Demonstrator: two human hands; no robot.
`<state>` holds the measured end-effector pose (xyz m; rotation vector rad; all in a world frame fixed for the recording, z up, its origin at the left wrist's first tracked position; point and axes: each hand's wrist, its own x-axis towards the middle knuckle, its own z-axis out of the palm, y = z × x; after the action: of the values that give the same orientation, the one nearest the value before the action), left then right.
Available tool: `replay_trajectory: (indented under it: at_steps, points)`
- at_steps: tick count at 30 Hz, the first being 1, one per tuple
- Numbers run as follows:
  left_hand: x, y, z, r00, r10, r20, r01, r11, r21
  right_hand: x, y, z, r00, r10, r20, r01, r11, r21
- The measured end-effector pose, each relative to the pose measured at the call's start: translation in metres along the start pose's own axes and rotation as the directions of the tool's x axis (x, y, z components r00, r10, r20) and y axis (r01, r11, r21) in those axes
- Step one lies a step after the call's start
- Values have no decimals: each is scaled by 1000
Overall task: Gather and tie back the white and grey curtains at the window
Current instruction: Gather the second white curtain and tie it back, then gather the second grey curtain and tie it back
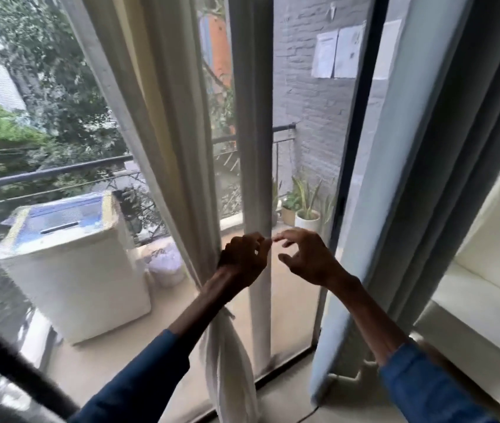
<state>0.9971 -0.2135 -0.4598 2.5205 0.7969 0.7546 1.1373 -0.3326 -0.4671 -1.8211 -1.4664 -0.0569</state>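
So this looks like the white one mid-tie. The left hand [244, 259] has its fingers curled round the white curtain [181, 132] right where it's bunched, so all the cloth fans out above those fingers and drops in a twisted rope below the wrist. The right hand [308, 259] is open, fingers spread and hooked, holding nothing as far as I can see, with its fingertips [283, 237] almost meeting the left ones. I can't make out a tie-back or cord between them, too small and blurry. My guess is the next move needs the right fingers to come in around the bunch or catch a loose end while the left keeps the pinch tight, otherwise the folds slip out. The grey curtain [444, 178] hangs loose well off to the outer side of the right fingers, not gathered yet. Room-wise: the glass sits just beyond the fingertips, the dark frame [355, 148] is close past the right hand, so the free space is mostly back toward the person.
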Motion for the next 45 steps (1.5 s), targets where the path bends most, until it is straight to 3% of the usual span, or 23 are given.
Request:
replay_trajectory:
  at_steps: [9, 12, 17, 20, 23, 28, 33, 38, 45]
  points:
    - [120, 139, -28, 919, 322, -227, -344, 937, -63, 65, -11, -183, 942, -145, -302, 63, 961, -268]
    - [167, 192, -47, 878, 383, -287, -420, 904, -80, 91, -18, -245, 874, -217, -434, 58, 935, -350]
    - [236, 279, -72, 798, 432, -420, -528, 837, -143, 131, -21, -334, 701, -339, -627, 41, 897, -439]
    - [274, 324, -85, 726, 454, -517, -598, 788, -148, 161, -13, -383, 626, -399, -670, 31, 871, -490]
    - [321, 360, -95, 655, 474, -589, -666, 730, -154, 196, -3, -427, 616, -386, -687, -16, 865, -501]
    - [388, 411, -123, 604, 466, -646, -721, 665, -195, 245, 0, -489, 612, -394, -685, -59, 842, -537]
    - [443, 444, -152, 632, 423, -649, -709, 654, -264, 282, -2, -522, 603, -377, -703, -59, 858, -510]
    - [478, 464, -171, 799, 353, -486, -585, 644, -493, 303, -8, -536, 549, -354, -757, -31, 896, -442]
    - [504, 459, -185, 844, 196, -499, -494, 644, -583, 335, -5, -530, 445, -363, -818, 35, 920, -390]
